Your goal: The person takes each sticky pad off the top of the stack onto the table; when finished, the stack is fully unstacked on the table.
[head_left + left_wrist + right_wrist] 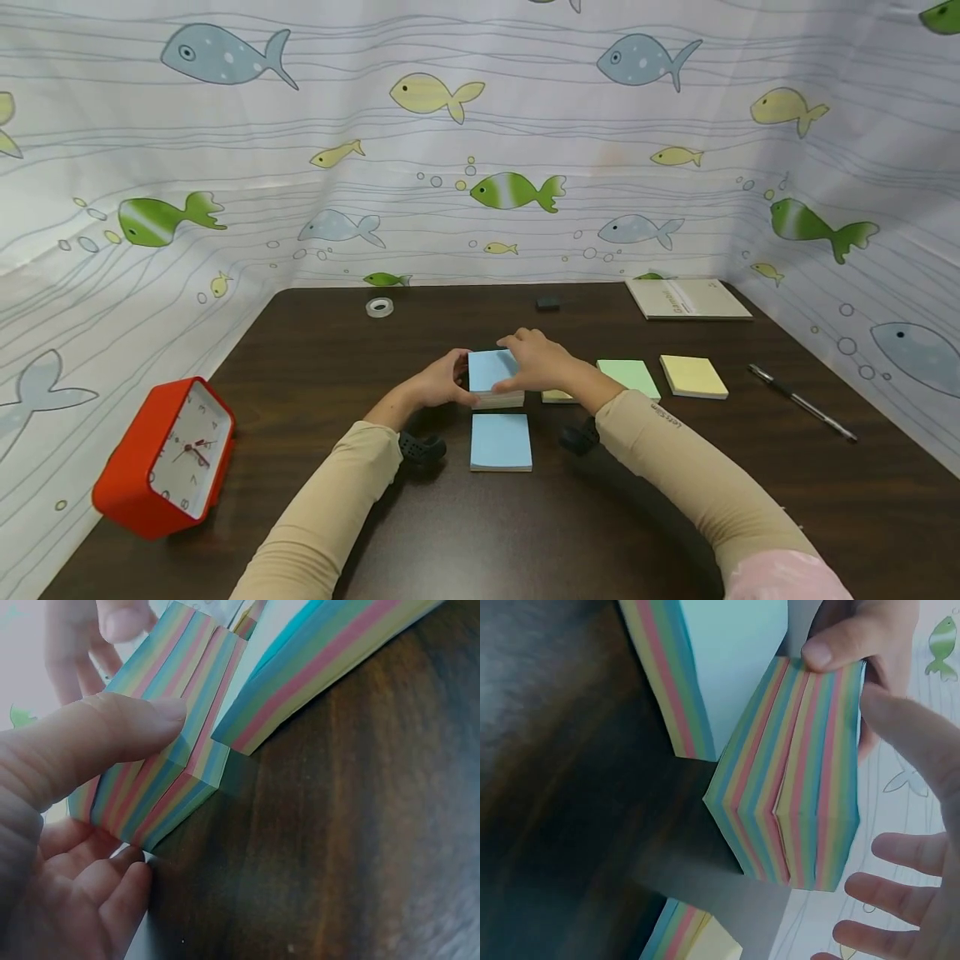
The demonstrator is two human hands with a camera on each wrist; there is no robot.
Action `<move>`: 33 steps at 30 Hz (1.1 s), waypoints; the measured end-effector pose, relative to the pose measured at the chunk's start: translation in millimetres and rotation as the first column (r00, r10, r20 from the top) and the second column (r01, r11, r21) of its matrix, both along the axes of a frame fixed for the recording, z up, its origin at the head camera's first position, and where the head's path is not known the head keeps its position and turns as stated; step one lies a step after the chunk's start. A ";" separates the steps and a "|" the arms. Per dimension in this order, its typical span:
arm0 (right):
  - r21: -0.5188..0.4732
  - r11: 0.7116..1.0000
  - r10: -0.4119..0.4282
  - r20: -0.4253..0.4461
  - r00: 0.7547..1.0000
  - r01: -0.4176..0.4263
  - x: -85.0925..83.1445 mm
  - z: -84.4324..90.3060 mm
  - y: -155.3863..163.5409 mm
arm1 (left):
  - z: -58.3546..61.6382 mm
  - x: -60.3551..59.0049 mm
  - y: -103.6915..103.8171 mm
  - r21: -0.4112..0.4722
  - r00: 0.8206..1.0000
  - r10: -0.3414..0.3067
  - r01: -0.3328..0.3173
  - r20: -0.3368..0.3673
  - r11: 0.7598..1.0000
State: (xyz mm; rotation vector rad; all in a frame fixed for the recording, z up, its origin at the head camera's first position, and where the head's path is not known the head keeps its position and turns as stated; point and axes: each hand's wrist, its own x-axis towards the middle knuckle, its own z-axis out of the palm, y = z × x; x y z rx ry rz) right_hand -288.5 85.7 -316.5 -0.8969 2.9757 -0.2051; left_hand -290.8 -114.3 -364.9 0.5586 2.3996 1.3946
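A stack of several sticky note pads (491, 371) with a blue top sheet stands on the dark table; striped layers of blue, green, yellow and pink show on its sides. My left hand (438, 382) grips its left side, the thumb lying along the near face in the left wrist view. Over the right part of the stack is my right hand (542, 362), its thumb at the top edge and its other fingers spread apart (900, 900) off the sides. A single blue sticky note pad (501, 442) lies flat just nearer, apart from the stack.
Right of the stack lie a green pad (628, 377), a yellow pad (693, 377) and another yellow one (557, 397) partly behind my right arm. Farther out are a pen (802, 404), notebook (688, 300), small black block (547, 305), tape roll (379, 307) and red clock (123, 475).
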 end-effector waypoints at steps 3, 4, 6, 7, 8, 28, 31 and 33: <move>0.031 1.000 0.001 0.038 0.999 -0.002 -4.1 -2.4 -3.7 | -1.8 0.0 0.2 0.002 1.000 -0.009 0.009 -0.004 1.000; 0.039 0.999 0.003 0.052 0.999 -0.005 -5.5 -3.3 -4.7 | -2.5 -0.4 0.2 0.007 1.000 -0.011 0.011 -0.006 1.000; 0.048 0.999 0.003 0.082 0.997 -0.007 -8.2 -5.1 -6.5 | -3.7 -1.1 0.3 0.019 1.000 -0.016 0.017 -0.010 1.000; 0.049 0.999 0.004 0.097 0.995 -0.009 -9.3 -6.1 -7.2 | -4.1 -1.4 0.4 0.025 1.000 -0.017 0.017 -0.011 1.000; 0.052 0.999 0.003 0.112 0.994 -0.009 -10.6 -7.3 -7.6 | -4.2 -1.3 0.5 0.030 1.000 -0.017 0.017 -0.011 0.999; -0.072 0.997 -0.022 0.051 0.998 0.025 -5.2 -9.0 25.0 | -6.7 -2.3 1.5 0.037 1.000 -0.001 0.001 0.009 0.999; -0.072 0.997 -0.024 0.067 0.997 0.029 -0.4 -5.7 32.6 | -4.1 -1.1 0.1 0.032 1.000 -0.023 0.023 -0.005 0.999; -0.069 0.997 -0.023 0.070 0.997 0.028 3.3 -5.3 37.5 | -3.1 -0.8 -0.5 0.028 1.000 -0.025 0.025 -0.008 0.999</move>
